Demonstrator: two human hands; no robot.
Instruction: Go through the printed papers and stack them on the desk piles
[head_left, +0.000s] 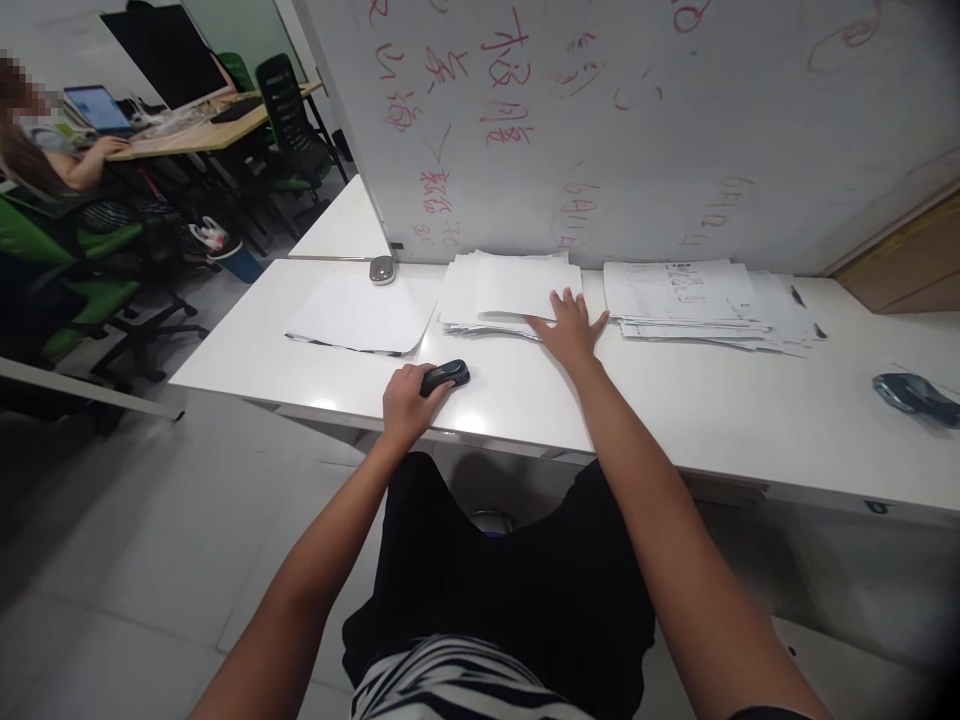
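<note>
Two hands busy.
Our left hand [405,402] grips the stapler [447,376], near-left of the paper stack [504,290] under our flat, open right hand [571,326].

Light: bright, even, overhead. Glare: soft patches on white table [675,400], front edge. Vignette: dark at 4 and 8 o'clock. Edges bowed; pixelated patch, 10 o'clock.

The person wears a top [450,685] with black and white stripes across, visible only at the near edge. Beyond it a plain black garment [510,590] of soft cloth covers the lap, with some folds. Both forearms are bare, without sleeves. The left grip [405,400] and the right grip [571,325] are bare hands.
</note>
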